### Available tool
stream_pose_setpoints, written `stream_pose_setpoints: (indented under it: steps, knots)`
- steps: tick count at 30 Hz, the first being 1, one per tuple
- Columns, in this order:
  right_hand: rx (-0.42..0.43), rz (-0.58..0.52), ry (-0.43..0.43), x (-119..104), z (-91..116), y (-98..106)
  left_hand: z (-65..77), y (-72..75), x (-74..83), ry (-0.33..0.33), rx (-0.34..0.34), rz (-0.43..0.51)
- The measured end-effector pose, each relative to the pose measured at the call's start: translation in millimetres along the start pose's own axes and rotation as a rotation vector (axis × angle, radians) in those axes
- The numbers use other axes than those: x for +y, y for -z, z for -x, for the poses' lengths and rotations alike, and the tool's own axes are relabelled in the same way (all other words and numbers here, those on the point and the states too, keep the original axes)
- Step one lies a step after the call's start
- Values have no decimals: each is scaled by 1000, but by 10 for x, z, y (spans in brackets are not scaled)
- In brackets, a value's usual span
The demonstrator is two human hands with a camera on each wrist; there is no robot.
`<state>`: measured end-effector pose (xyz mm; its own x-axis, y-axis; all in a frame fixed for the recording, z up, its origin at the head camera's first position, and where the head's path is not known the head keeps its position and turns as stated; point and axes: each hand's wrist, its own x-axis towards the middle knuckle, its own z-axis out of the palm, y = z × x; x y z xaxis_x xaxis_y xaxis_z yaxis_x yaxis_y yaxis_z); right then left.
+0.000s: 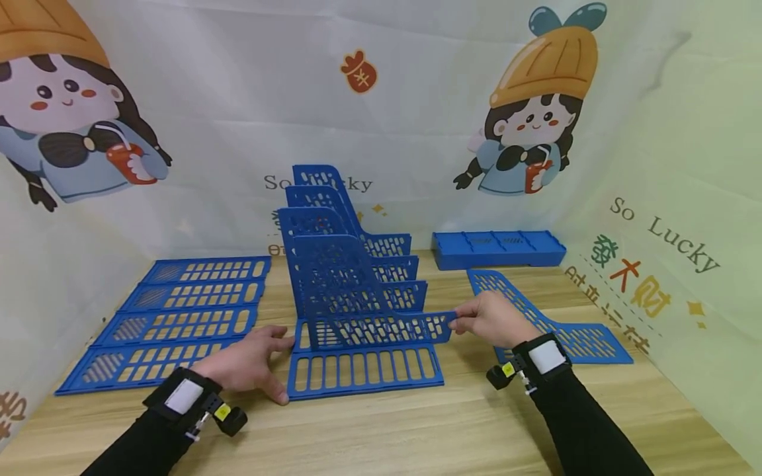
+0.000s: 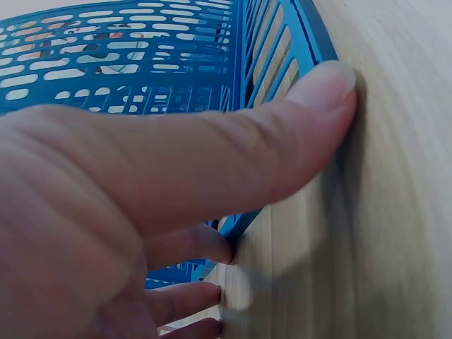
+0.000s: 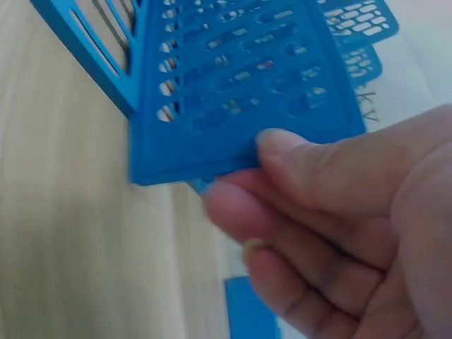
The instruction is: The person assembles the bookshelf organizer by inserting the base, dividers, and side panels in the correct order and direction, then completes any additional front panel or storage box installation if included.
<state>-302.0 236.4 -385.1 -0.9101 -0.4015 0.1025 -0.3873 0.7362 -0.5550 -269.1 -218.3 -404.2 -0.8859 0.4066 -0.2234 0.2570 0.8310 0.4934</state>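
A blue slotted magazine rack (image 1: 351,284) stands in the middle of the table, with several upright L-shaped dividers in a row on a flat slatted base (image 1: 357,391). My right hand (image 1: 491,317) pinches the low right end of the front divider (image 1: 411,327) between thumb and fingers; the right wrist view shows the thumb on the face of that divider (image 3: 233,152). At the base's left side rests my left hand (image 1: 253,360), its thumb against the front corner and its fingers spread along the edge. The left wrist view shows the thumb pressing the base's rim (image 2: 311,35).
Several flat blue grid panels (image 1: 193,324) lie joined side by side at the left. One loose L-shaped divider (image 1: 589,340) lies flat beyond my right hand. A long blue piece (image 1: 500,250) sits at the back right, near the printed cloth backdrop (image 1: 417,132).
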Motion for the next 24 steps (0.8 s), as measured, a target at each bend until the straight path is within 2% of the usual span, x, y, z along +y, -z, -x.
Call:
stream_pose_setpoints:
  steps: [10,13,18,21,24]
  knots:
    - [62,-66,8,-150,-93,-262,-7,-16,-10,-19,45,-13]
    - [72,-59,-1,-129,-71,-283,-8,-34,12,-14,32,-23]
    - [12,-47,18,-6,-76,-233,51,-46,64,-12,9,-34]
    - [-20,-16,-49,194,-31,-39,62,-42,105,-40,22,22]
    - [-1,116,-220,520,124,219,41,-45,126,-77,30,87]
